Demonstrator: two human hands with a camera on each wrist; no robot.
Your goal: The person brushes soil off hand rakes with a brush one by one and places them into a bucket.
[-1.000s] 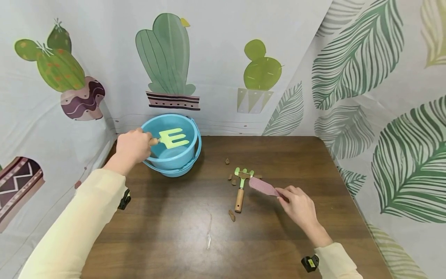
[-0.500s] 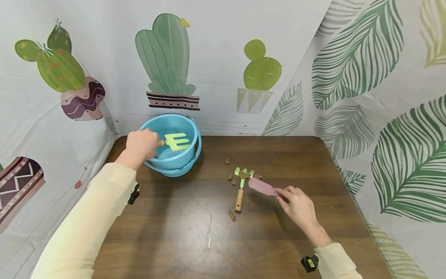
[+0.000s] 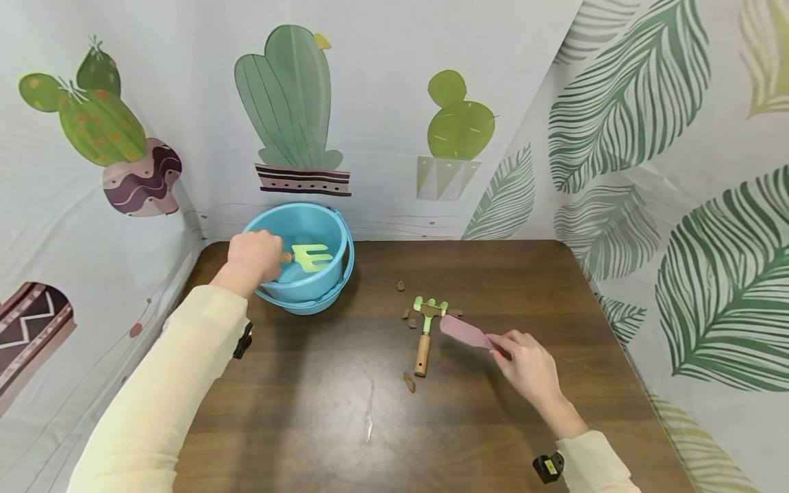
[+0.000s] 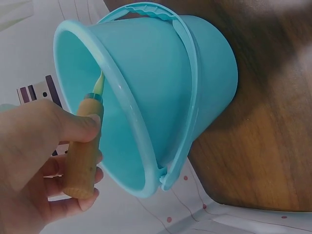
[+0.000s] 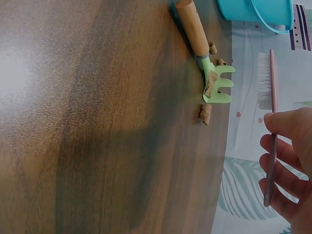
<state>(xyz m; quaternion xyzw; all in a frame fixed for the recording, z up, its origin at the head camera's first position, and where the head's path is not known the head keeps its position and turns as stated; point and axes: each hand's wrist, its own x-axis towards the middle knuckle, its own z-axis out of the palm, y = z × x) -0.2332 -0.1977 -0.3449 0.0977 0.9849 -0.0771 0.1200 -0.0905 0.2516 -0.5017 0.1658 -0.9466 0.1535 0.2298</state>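
At the mouth of a blue bucket point(image 3: 314, 294), my left hand point(image 3: 251, 259) grips the wooden handle of a small green garden fork point(image 3: 311, 257), its tines pointing right inside the bucket. In the left wrist view the thumb and fingers wrap the wooden handle point(image 4: 82, 151), and the tines are hidden behind the rim. My right hand point(image 3: 527, 363) holds a pink brush point(image 3: 465, 333) above the table, its white bristles point(image 5: 263, 80) visible in the right wrist view. Left of the brush, a green hand rake point(image 3: 424, 342) with a wooden handle lies on the table.
Several brown clay-like crumbs point(image 3: 409, 381) lie around the rake, one on its head. The dark wooden table point(image 3: 320, 424) meets a white cloth backdrop point(image 3: 382, 103) printed with cacti and leaves. A thin pale strand point(image 3: 369, 418) or glint shows near the middle front.
My left hand has moved right and slightly down, taking the fork lower into the bucket. The right hand and brush have hardly moved. The head view has shifted slightly.
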